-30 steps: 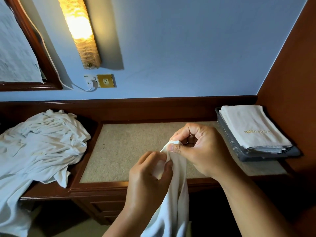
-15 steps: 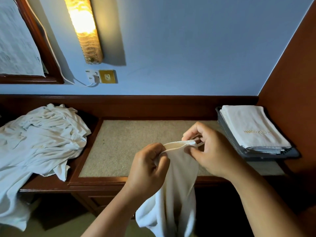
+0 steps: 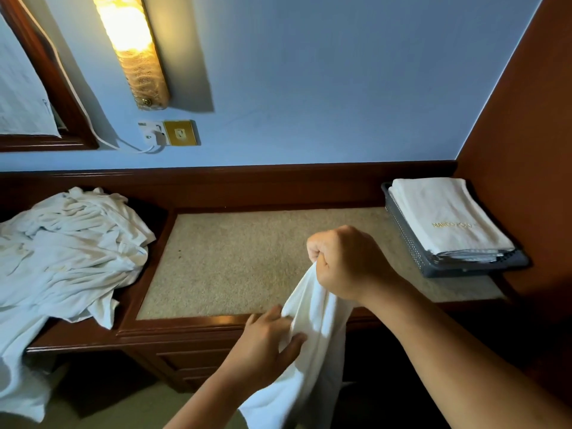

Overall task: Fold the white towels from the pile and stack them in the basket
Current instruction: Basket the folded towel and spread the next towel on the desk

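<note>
Hanging low before us, the towel [image 3: 312, 370] is the piece in hand. Nearest, our left hand [image 3: 266, 342] pinches its edge between thumb and fingers, and a little farther out our right hand [image 3: 346, 261] is clenched round its top corner, so the cloth droops bunched between the two grips. We judge this to be the opening-out step, with no fold yet made. The next move calls for finding a second corner, drawing the hands apart until one edge is taut, and laying the cloth flat on the beige desk top [image 3: 247, 258] just beyond. Farther back, the unfolded pile [image 3: 68, 249] lies at the left, spilling over the edge, and the basket [image 3: 411, 247] at the right holds folded towels [image 3: 445, 218] neatly stacked. A lit wall lamp [image 3: 133, 48] hangs above.
</note>
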A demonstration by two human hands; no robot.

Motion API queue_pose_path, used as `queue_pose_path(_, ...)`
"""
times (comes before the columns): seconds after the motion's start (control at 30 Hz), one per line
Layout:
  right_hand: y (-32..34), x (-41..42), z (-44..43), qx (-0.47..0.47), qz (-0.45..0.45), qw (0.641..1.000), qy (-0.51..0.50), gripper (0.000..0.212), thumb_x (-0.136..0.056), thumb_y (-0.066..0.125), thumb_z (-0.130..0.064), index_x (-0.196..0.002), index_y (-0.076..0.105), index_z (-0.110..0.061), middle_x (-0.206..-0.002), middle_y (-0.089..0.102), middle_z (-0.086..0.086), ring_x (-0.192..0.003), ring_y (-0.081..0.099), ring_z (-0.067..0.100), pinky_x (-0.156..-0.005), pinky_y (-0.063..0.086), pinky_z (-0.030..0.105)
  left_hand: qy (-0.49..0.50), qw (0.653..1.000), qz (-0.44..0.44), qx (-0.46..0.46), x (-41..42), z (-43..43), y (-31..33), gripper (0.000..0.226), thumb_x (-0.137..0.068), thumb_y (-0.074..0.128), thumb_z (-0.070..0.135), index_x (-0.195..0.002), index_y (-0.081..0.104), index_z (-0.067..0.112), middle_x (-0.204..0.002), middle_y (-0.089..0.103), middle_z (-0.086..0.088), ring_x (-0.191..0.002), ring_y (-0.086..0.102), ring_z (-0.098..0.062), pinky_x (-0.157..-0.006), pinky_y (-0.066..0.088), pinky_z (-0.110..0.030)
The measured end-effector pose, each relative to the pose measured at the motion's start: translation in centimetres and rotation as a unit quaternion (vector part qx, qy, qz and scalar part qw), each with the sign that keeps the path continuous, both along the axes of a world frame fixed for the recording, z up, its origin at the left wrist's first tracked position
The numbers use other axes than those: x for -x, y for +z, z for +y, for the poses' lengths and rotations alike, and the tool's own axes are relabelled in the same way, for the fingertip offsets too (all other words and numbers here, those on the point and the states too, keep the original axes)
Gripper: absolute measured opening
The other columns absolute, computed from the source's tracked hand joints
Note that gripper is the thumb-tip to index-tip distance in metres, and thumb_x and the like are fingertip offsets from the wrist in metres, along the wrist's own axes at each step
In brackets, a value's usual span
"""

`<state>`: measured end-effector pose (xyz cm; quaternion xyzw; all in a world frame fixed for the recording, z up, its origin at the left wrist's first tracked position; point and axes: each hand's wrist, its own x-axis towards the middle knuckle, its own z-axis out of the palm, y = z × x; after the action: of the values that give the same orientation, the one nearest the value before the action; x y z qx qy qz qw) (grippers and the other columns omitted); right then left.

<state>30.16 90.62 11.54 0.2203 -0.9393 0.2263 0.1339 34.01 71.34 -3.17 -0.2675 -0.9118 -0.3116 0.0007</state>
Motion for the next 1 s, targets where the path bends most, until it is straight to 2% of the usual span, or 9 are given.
queue_pose_path(0.07, -0.6, 0.8, 0.3, -0.008, -0.033, 0.999, -0.001, 0.013, -0.064, 0.035, -0.012, -0.052, 0.039, -0.015, -0.047, 0.041, -0.002, -0.044, 0.032, 0.011, -0.045, 0.023, 0.024, 0.042, 0.989, -0.07, 0.125, 0.2, -1.7, -3.2, 0.049, -0.086, 0.034, 0.068, -0.082, 0.059, 0.027, -0.095, 0.048, 0.016, -0.1, 0.053, -0.012, -0.092, 0.037, -0.036)
queue_pose_path(0.13, -1.3, 1.8, 1.1, -0.007, -0.076, 0.997, -0.003, 0.025, -0.073, 0.038, -0.029, -0.053, 0.039, -0.013, -0.048, 0.042, -0.002, -0.046, 0.033, 0.012, -0.046, 0.026, 0.026, 0.061, 0.954, -0.128, 0.263, 0.4, -4.3, -5.8, 0.068, -0.08, 0.024, 0.072, -0.104, 0.066, 0.025, -0.108, 0.055, 0.013, -0.114, 0.052, -0.014, -0.097, 0.032, -0.038)
queue_pose_path(0.27, -1.3, 3.7, 3.1, -0.125, -0.225, 0.966, 0.018, 0.053, -0.068, 0.066, -0.069, -0.067, 0.052, -0.018, -0.057, 0.051, -0.01, -0.056, 0.046, 0.009, -0.054, 0.036, 0.031, 0.146, 0.897, -0.173, 0.379, -0.7, -10.9, -10.2, 0.051, -0.088, 0.044, 0.06, -0.116, 0.066, 0.024, -0.12, 0.061, 0.009, -0.121, 0.052, -0.016, -0.098, 0.03, -0.037)
queue_pose_path(0.33, -1.5, 4.4, 3.7, -0.162, -0.258, 0.952, 0.02, 0.043, -0.069, 0.073, -0.064, -0.072, 0.06, -0.024, -0.065, 0.059, -0.01, -0.065, 0.055, 0.01, -0.057, 0.04, 0.031, 0.184, 0.875, -0.179, 0.411, -1.4, -13.5, -11.0, 0.048, -0.089, 0.047, 0.058, -0.118, 0.065, 0.024, -0.121, 0.06, 0.009, -0.123, 0.05, -0.017, -0.097, 0.029, -0.037)
queue_pose_path(0.47, -3.6, 6.1, 5.4, -0.131, -0.225, 0.964, -0.053, 0.024, -0.078, 0.072, -0.056, -0.074, 0.068, -0.033, -0.072, 0.066, -0.009, -0.072, 0.062, 0.012, -0.067, 0.051, 0.032, 0.256, 0.833, -0.177, 0.458, -2.0, -16.7, -11.6, 0.044, -0.095, 0.049, 0.054, -0.124, 0.064, 0.025, -0.124, 0.057, 0.009, -0.124, 0.044, -0.018, -0.098, 0.026, -0.038)
queue_pose_path(0.6, -6.0, 7.2, 6.7, -0.049, -0.212, 0.973, -0.081, 0.026, -0.079, 0.078, -0.05, -0.068, 0.07, -0.028, -0.069, 0.068, -0.008, -0.072, 0.064, 0.014, -0.068, 0.051, 0.032, 0.312, 0.807, -0.191, 0.464, -2.9, -19.5, -11.7, 0.032, -0.098, 0.046, 0.04, -0.121, 0.065, 0.029, -0.115, 0.054, 0.011, -0.114, 0.043, -0.017, -0.089, 0.027, -0.036)
queue_pose_path(0.73, -7.2, 7.4, 6.8, -0.011, -0.218, 0.972, -0.087, 0.027, -0.079, 0.08, -0.044, -0.067, 0.072, -0.022, -0.069, 0.069, -0.002, -0.07, 0.065, 0.018, -0.065, 0.05, 0.033, 0.38, 0.776, -0.21, 0.457, -3.9, -21.8, -11.9, 0.037, -0.094, 0.041, 0.028, -0.12, 0.067, 0.032, -0.114, 0.054, 0.01, -0.113, 0.044, -0.017, -0.092, 0.029, -0.037)
queue_pose_path(0.9, -8.4, 8.5, 7.9, -0.033, -0.213, 0.969, -0.117, 0.025, -0.08, 0.079, -0.046, -0.068, 0.072, -0.025, -0.071, 0.069, -0.009, -0.071, 0.064, 0.013, -0.066, 0.048, 0.03, 0.334, 0.767, -0.158, 0.524, -5.7, -24.9, -12.7, 0.044, -0.094, 0.036, 0.024, -0.133, 0.057, 0.031, -0.124, 0.053, 0.007, -0.116, 0.044, -0.02, -0.096, 0.025, -0.041)
queue_pose_path(1.0, -11.2, 9.3, 8.0, -0.077, -0.227, 0.96, -0.142, 0.027, -0.08, 0.075, -0.053, -0.07, 0.07, -0.028, -0.073, 0.069, -0.009, -0.073, 0.065, 0.015, -0.072, 0.054, 0.033, 0.309, 0.765, -0.151, 0.544, -5.4, -26.7, -12.2, 0.03, -0.093, 0.052, 0.036, -0.118, 0.067, 0.036, -0.114, 0.057, 0.01, -0.11, 0.047, -0.02, -0.094, 0.028, -0.039)
